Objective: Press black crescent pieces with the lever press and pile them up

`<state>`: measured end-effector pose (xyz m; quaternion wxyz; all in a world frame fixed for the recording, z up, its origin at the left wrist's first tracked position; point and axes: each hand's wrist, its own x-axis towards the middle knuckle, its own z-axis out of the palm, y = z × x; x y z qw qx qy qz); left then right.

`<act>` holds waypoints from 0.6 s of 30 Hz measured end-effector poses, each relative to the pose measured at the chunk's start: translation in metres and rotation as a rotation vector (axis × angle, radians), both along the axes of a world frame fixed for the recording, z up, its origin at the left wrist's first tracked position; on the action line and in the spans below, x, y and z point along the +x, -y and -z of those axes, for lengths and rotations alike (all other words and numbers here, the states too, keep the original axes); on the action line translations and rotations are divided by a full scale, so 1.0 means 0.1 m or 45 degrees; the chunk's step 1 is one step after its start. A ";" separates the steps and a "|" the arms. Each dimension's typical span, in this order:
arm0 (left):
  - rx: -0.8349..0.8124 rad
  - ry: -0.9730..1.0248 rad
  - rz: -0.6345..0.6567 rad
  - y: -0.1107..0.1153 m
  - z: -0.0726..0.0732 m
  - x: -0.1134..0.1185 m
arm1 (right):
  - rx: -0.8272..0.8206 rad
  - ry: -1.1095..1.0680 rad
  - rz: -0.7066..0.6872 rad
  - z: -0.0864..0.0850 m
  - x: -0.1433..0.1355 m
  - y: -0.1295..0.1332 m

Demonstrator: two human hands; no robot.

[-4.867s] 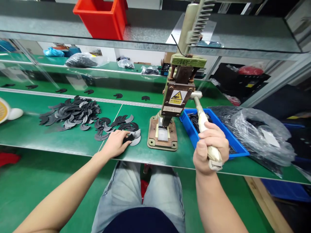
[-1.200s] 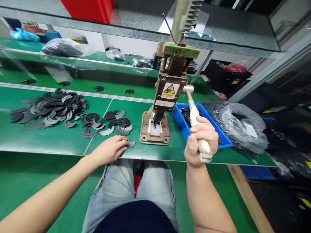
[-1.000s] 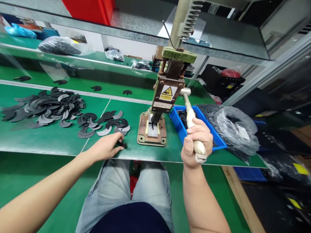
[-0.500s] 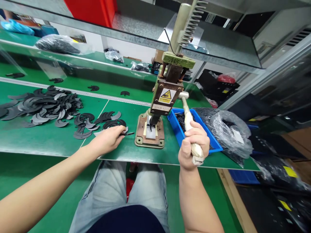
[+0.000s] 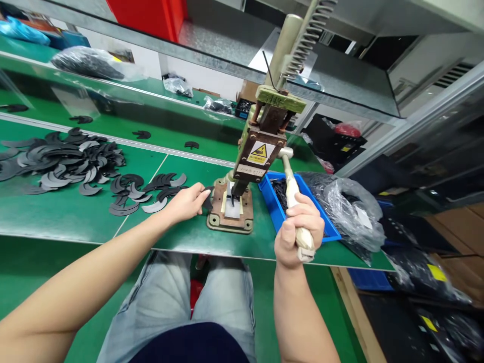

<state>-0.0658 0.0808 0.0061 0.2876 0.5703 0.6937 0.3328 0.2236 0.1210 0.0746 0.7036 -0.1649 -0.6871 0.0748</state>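
At the centre, head view: hand-lever press [image 5: 260,146] upright over its bolted base [image 5: 215,222], on a green worktable [image 5: 181,234]; clock directions run from this base, twelve pointing away from the person.
Left hand [image 5: 191,201]: nine o'clock, narrow pinch between thumb and fingers, holding a dark crescent piece [image 5: 207,200].
Crescent held: at the base's nine o'clock edge; contact with the base cannot be told.
Right hand [image 5: 300,229]: between three and four o'clock, fingers wrapped closed around the taped lever handle [image 5: 292,189].
Under the ram: dark hooked piece [image 5: 232,198], above a pale plate [image 5: 232,210].
Press front: yellow warning label [image 5: 260,152].
Blue bin [image 5: 271,204]: three o'clock, containing thin black parts [image 5: 280,190].
Clear plastic bag [image 5: 350,212]: three o'clock, just beyond the bin.
Small crescent cluster [image 5: 126,207]: nine o'clock, pieces overlapping.
Large crescent pile [image 5: 64,156]: between nine and ten o'clock, well apart from the base.
Rear row of dark pieces [image 5: 141,135]: ten to eleven o'clock, spaced apart.
Red bin [image 5: 151,17]: eleven o'clock, on the metal shelf [image 5: 227,43], partly out of view.
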 end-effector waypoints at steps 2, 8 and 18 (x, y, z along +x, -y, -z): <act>-0.052 0.139 0.068 -0.12 -0.05 0.06 | 0.005 0.003 0.010 -0.01 -0.01 0.00; -0.119 0.427 0.133 -0.42 -0.09 0.25 | -0.002 -0.001 -0.010 0.01 0.01 -0.01; -0.105 0.550 0.187 -0.55 -0.03 0.17 | 0.006 -0.008 0.043 0.04 0.00 -0.04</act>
